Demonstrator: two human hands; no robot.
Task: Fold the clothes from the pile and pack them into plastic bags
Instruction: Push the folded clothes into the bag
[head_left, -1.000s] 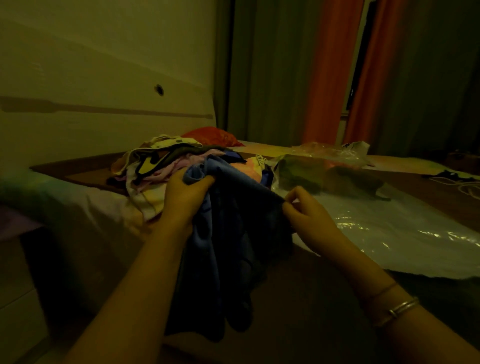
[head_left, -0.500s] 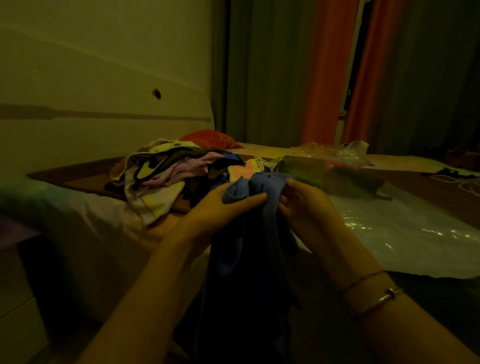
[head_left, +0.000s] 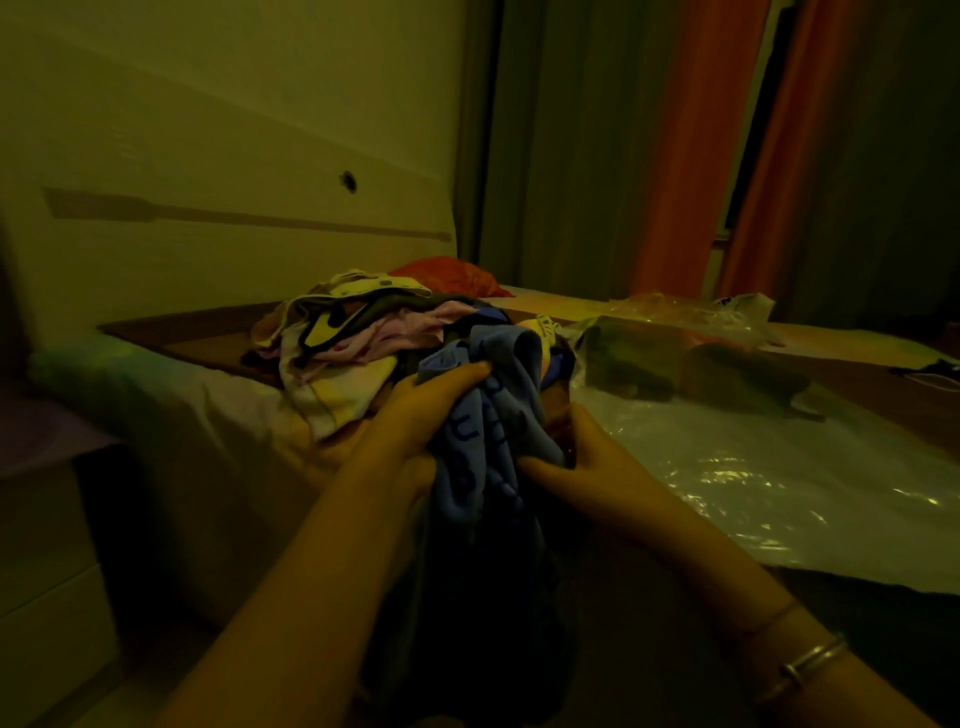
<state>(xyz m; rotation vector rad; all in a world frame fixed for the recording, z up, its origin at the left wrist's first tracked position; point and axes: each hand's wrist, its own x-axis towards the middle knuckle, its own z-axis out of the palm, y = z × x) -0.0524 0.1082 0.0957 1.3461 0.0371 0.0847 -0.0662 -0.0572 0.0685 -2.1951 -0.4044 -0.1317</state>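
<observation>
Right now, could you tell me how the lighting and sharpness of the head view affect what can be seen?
Head view: dim, with a yellow-green cast; the lower part of the blue garment sinks into shadow below the left hand and right hand; glare streaks the flat plastic bag; the edges bow from the wide-angle lens; the clothes pile looks soft.

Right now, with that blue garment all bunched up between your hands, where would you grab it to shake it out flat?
Probably by its top edge, coming from above. The blue garment hangs in a bunch, gripped by the left hand and right hand close together. Sliding the hands apart along that upper edge, one towards each corner, should let its hanging weight open it.
</observation>
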